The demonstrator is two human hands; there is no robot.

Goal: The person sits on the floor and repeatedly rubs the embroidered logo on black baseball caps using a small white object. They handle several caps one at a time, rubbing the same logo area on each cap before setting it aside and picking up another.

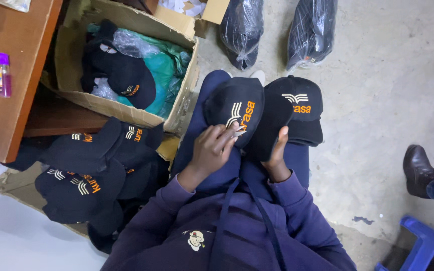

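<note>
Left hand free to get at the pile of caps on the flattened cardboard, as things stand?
Probably not freely: the left hand is busy, fingers on the front of the black cap on the lap. The pile of caps lies open on the person's left, nothing covering it, so the path looks clear once the hand lets go.

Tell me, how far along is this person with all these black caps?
Hard to say. One black cap already lies on the right knee. In hand: the left hand fingers a small white tag on the front of the held cap, while the right hand grips its brim. A pile of caps sits on cardboard at the left, and more lie in the cardboard box.
</note>
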